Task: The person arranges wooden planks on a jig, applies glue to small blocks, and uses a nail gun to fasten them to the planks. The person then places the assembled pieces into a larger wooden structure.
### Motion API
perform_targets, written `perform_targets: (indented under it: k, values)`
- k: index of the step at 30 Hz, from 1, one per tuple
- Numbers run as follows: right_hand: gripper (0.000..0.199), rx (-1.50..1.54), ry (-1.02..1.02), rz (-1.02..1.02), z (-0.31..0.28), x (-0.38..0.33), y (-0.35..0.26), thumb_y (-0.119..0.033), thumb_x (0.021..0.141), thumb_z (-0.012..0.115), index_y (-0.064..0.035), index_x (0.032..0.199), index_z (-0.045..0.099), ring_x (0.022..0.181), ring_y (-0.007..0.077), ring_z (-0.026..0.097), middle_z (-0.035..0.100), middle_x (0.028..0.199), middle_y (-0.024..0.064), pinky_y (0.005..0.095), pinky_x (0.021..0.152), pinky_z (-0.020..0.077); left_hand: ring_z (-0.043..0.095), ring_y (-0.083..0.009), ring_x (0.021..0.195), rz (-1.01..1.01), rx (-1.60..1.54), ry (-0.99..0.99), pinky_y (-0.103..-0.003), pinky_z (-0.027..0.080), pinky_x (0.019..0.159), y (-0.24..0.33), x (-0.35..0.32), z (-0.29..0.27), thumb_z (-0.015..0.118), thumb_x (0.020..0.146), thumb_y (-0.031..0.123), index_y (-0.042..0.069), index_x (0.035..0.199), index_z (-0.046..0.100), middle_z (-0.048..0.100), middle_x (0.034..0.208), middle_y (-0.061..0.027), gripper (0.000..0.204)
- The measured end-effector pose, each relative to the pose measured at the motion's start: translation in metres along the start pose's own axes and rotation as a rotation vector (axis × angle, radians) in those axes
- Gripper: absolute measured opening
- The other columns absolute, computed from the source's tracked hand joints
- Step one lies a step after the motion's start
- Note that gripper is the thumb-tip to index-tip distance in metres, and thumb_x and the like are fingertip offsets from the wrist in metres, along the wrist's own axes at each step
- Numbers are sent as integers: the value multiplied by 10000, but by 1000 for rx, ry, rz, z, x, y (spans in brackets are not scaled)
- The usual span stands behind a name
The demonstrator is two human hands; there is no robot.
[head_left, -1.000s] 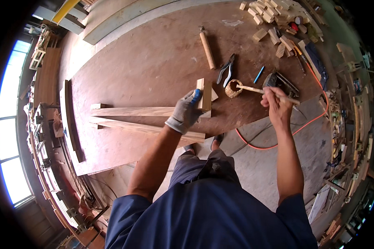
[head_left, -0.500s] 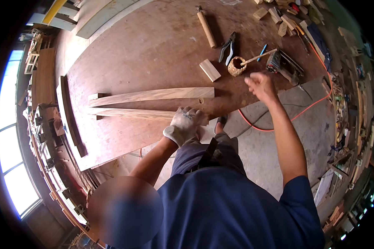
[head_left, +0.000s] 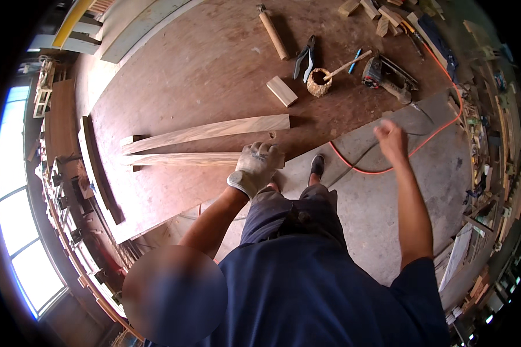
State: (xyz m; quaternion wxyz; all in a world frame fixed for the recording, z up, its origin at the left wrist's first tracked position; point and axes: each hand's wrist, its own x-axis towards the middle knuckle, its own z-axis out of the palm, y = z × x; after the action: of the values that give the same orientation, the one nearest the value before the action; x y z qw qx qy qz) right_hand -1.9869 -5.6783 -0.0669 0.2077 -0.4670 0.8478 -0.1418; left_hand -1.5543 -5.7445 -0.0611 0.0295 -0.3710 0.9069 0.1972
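Two long pale wooden planks lie side by side on a brown plywood work surface. My left hand, in a grey work glove, curls over the right end of the near plank. The far plank lies just beyond it, untouched. My bare right hand hangs in the air over the grey floor, motion-blurred, fingers loosely bent and nothing in it. It is well below a small round pot with a wooden-handled brush standing in it.
Near the pot lie a small wood block, pliers, a wooden-handled hammer, a blue pen and a power tool. An orange cable loops across the concrete floor. Dark boards lie left.
My right hand let go of the brush, which stays in the pot, and dropped back toward me. My left hand came down from above the planks onto the near plank's end.
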Motion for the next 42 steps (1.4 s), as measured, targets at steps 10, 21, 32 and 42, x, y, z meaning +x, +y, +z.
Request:
perform_targets:
  k: [10, 21, 32, 42]
  values:
    - [703, -534, 222, -338, 2, 141, 36, -90, 888, 748, -61, 1537, 478, 1278, 422, 588, 624, 1349, 221, 501, 1038, 519, 674, -377, 1042, -61, 42, 85, -512, 540, 918, 2, 8, 21, 785, 805, 232, 117, 1080, 705, 725, 1106, -120, 308]
    - [629, -471, 128, -412, -11, 181, 64, -135, 891, 739, -90, 1480, 522, 1133, 438, 680, 706, 1223, 234, 528, 936, 558, 668, -365, 1062, -27, 52, -25, -494, 559, 899, 9, 22, 5, 792, 743, 182, 105, 1078, 699, 716, 1118, -127, 357]
    - [449, 473, -83, -172, -45, -56, -18, -245, 931, 807, 13, 1278, 684, 1114, 220, 710, 758, 1189, 127, 393, 979, 562, 627, -369, 1185, -45, 64, -2, -510, 514, 997, 11, 7, 2, 880, 742, 266, 101, 1315, 638, 677, 1247, -132, 644]
    - [258, 441, -337, -583, 42, -119, -46, -154, 876, 805, -19, 1082, 727, 910, 386, 764, 773, 930, 182, 438, 800, 601, 675, -325, 1077, 14, 96, 1, -475, 579, 882, 16, 17, -5, 667, 914, 245, 145, 1004, 748, 730, 1090, -102, 157]
